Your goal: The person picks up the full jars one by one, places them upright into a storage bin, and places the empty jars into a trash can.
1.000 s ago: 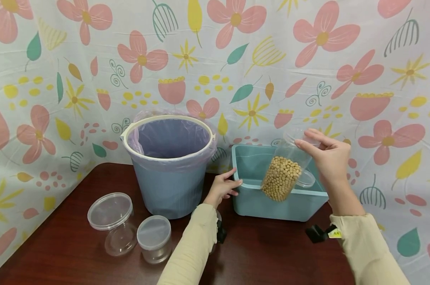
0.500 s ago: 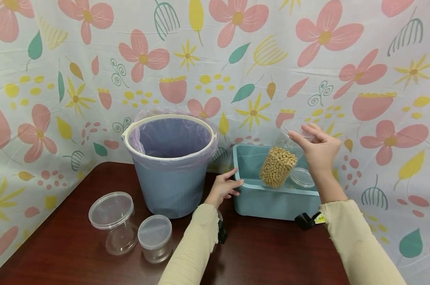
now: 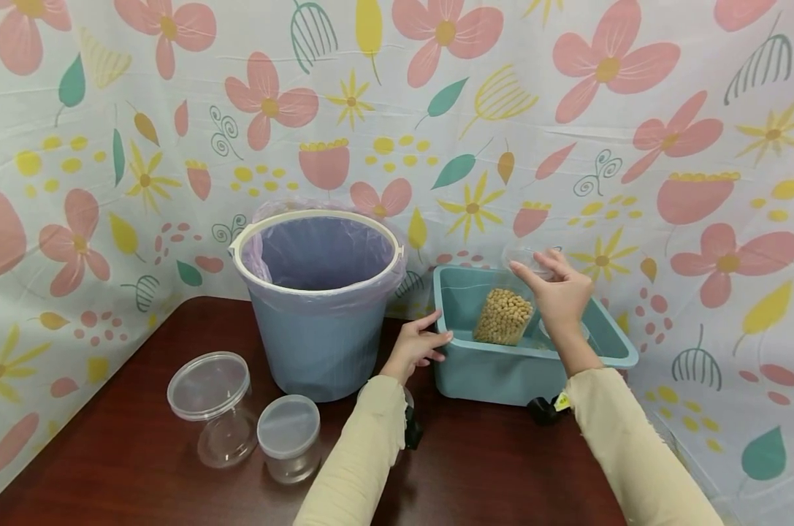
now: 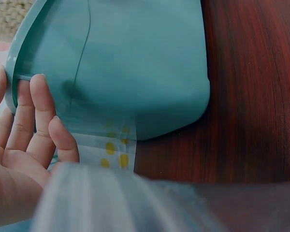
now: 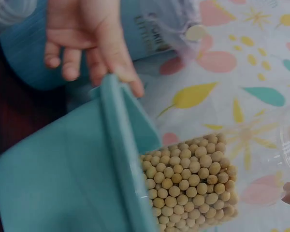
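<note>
My right hand (image 3: 556,292) pinches the clear jar (image 3: 513,291) near its top, fingers curled; tan beans (image 5: 188,181) fill its lower part. Jar tilts slightly, lower end inside the blue-green tub (image 3: 491,376); can't tell if it touches the tub's bottom. My left hand (image 3: 413,349) grips the tub's left rim, thumb and fingers around it. Lined bucket (image 3: 324,351) left of the tub; large lidded container (image 3: 226,435) and small lidded container (image 3: 291,438) farther left, nearer me. Dark desk (image 3: 482,467) under the tub.
</note>
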Motion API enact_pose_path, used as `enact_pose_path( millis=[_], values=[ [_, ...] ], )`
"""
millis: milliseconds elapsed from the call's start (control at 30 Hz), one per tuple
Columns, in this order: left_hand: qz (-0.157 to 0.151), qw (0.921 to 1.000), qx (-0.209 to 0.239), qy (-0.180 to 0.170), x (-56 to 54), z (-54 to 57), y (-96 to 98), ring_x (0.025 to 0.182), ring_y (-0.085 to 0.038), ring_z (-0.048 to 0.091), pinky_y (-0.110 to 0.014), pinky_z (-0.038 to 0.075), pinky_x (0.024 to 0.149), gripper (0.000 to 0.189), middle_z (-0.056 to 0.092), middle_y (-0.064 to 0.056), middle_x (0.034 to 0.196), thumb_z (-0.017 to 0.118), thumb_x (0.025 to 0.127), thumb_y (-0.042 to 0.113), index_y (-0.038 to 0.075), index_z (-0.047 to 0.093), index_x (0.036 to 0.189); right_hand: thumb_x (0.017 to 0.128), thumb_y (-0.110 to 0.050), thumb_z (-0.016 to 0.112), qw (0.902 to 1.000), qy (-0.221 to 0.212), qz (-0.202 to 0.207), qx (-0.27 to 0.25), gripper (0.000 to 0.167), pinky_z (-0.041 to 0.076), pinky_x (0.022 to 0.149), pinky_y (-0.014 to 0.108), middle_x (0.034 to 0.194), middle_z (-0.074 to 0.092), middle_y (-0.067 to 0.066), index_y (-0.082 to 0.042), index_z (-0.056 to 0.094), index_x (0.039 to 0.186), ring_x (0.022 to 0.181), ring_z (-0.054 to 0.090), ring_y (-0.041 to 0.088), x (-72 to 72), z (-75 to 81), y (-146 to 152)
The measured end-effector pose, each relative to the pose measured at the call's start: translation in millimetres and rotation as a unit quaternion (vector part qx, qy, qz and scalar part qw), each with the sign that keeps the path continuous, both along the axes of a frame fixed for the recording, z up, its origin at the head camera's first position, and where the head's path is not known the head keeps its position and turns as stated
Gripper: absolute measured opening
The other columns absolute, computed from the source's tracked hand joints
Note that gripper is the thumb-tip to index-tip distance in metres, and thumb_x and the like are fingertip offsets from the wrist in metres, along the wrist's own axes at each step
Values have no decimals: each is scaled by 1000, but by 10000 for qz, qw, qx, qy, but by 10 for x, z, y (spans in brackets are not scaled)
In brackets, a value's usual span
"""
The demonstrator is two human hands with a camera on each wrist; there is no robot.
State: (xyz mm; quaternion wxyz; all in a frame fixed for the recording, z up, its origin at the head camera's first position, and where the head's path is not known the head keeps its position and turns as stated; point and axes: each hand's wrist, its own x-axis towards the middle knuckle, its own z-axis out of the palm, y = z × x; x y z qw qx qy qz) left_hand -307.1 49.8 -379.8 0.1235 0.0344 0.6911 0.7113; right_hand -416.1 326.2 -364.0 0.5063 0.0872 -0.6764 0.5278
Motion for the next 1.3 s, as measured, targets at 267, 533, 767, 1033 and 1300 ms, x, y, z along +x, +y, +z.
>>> enact_pose_path(
  millis=[267, 533, 767, 1033, 1300],
  values=[
    [29, 10000, -34, -13, 14, 31, 5, 50, -11, 58, -22, 35, 42, 53, 67, 0, 82, 68, 80, 23, 29, 49, 129, 60, -18, 84, 9967, -598, -209, 511, 43, 35, 45, 12, 114, 56, 20, 1, 69, 96, 46, 50, -1, 899, 370, -689],
    [15, 10000, -55, -67, 9, 9, 16, 51, -11, 58, -22, 35, 43, 53, 67, -3, 86, 69, 79, 26, 31, 49, 128, 64, -15, 81, 9902, -943, -324, 975, 40, 37, 53, 9, 114, 56, 22, 4, 68, 96, 49, 45, -12, 1149, 289, -915],
    [60, 9999, -72, -69, 6, -7, 29, 50, -11, 58, -22, 36, 43, 53, 68, -4, 87, 69, 79, 25, 32, 50, 127, 61, -13, 83, 9861, -882, -416, 1343, 38, 34, 49, 8, 110, 57, 24, 5, 69, 91, 46, 42, -11, 1127, 106, -921],
    [94, 9999, -112, -52, 2, -16, 25, 50, -11, 58, -23, 36, 43, 52, 67, 1, 81, 69, 79, 24, 32, 50, 127, 58, -14, 84, 9760, -1078, -552, 1810, 39, 47, 53, 26, 107, 58, 26, 5, 69, 89, 46, 52, 11, 1122, -21, -936],
    [95, 9999, -55, 11, 3, -10, 6, 50, -12, 58, -23, 35, 43, 51, 67, 1, 82, 68, 80, 24, 31, 50, 127, 58, -18, 84, 9675, -1273, -535, 2119, 40, 37, 84, 57, 102, 58, 29, 8, 69, 85, 39, 41, -1, 1106, -50, -942]
  ],
)
